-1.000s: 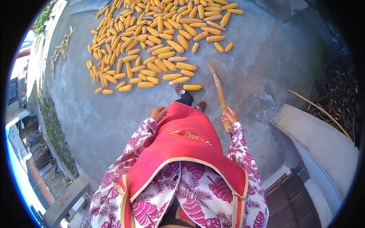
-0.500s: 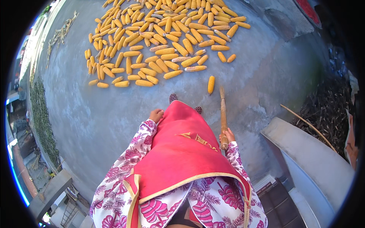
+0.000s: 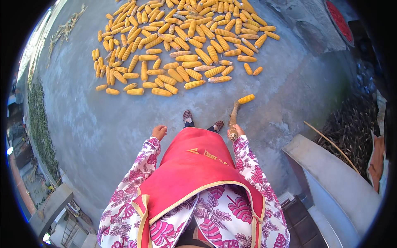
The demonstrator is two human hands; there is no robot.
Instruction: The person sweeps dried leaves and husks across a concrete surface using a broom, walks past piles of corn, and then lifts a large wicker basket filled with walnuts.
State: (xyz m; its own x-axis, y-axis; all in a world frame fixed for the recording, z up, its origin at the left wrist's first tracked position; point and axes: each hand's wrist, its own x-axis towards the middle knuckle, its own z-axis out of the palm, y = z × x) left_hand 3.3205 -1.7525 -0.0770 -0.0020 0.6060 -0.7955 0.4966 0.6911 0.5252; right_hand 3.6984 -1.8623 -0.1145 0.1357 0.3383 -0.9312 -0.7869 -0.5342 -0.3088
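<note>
My right hand is closed round the handle of a tan straw broom, which points away from me over the concrete. The broom's far end touches or nearly touches a single yellow corn cob. Beyond it, many corn cobs lie spread on the ground, densest toward the far side. Two short cobs sit a little apart at the right of the spread. My left hand hangs beside the red apron, its fingers curled in and nothing visible in them.
A low concrete wall stands close at my right, with a thin stick and a dark heap of dry plant matter beyond it. Green plant matter lies along the left edge. Dry stalks lie at far left.
The broom has swung left and tilted, its far end now at the lone cob. That cob has turned from lengthwise to nearly crosswise and shifted right. My left hand has moved off the apron.
</note>
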